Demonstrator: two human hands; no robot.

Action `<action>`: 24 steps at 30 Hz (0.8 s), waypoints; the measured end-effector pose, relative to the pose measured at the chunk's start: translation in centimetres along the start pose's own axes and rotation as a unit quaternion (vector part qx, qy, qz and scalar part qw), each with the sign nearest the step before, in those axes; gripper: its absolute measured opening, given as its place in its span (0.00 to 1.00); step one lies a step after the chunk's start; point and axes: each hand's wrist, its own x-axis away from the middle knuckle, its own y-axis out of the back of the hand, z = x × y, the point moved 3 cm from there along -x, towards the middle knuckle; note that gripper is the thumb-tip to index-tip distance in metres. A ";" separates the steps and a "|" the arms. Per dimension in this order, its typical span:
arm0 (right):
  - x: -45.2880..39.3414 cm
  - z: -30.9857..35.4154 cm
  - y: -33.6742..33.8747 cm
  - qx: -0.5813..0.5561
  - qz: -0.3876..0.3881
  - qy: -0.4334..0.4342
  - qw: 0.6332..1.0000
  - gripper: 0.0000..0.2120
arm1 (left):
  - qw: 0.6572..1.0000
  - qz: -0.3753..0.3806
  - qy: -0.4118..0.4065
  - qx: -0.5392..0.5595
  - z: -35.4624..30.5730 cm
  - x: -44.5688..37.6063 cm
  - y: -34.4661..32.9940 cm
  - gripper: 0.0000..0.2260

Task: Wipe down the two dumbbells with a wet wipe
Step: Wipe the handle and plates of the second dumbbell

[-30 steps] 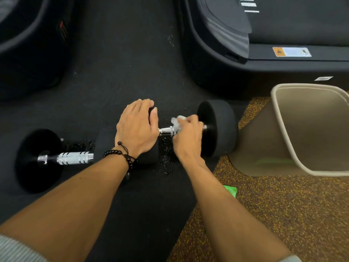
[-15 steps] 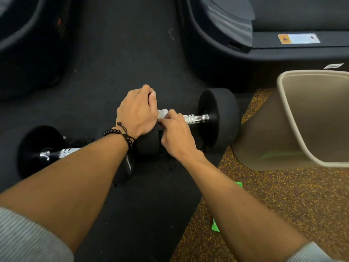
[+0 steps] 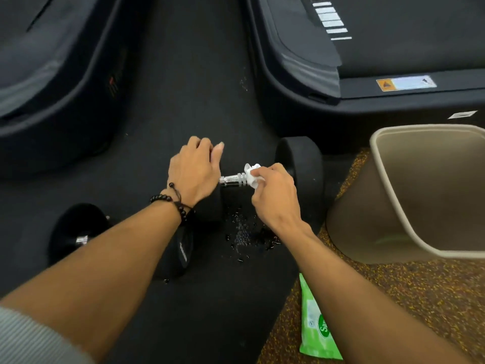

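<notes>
Your right hand pinches the crumpled white wet wipe on the black dumbbell's ribbed chrome handle at frame centre; your left hand, fingers loosely curled, rests on its head, and if that hold eases the dumbbell may roll.

I see a beige waste bin tipped on the speckled brown floor, and I take it as my landmark. Behind it runs the dark base of a treadmill with an orange-and-white warning label; to its left lies black rubber matting with scattered wet droplets. Nearer me than the bin, a green wipes packet lies flat on the brown floor, and far left of the bin I see another dark machine base.
</notes>
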 end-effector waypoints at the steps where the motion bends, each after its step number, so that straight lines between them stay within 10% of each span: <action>1: -0.2 -0.3 0.0 -0.001 0.004 -0.007 1.000 0.19 | 0.999 0.044 0.006 0.025 0.2 0.6 0.1 0.23; 7: -1.6 -0.7 -1.5 -0.019 0.031 -0.032 0.999 0.18 | 0.936 0.330 -0.001 -0.126 0.9 1.6 1.0 0.70; 20: -3.6 2.4 -6.9 0.012 0.094 0.098 0.991 0.13 | 0.930 0.347 0.028 -0.117 0.7 -0.7 1.0 0.68; 24: -2.4 -1.0 -6.1 0.069 0.076 0.006 0.995 0.11 | 0.923 0.373 0.019 -0.093 1.2 -2.2 1.0 0.68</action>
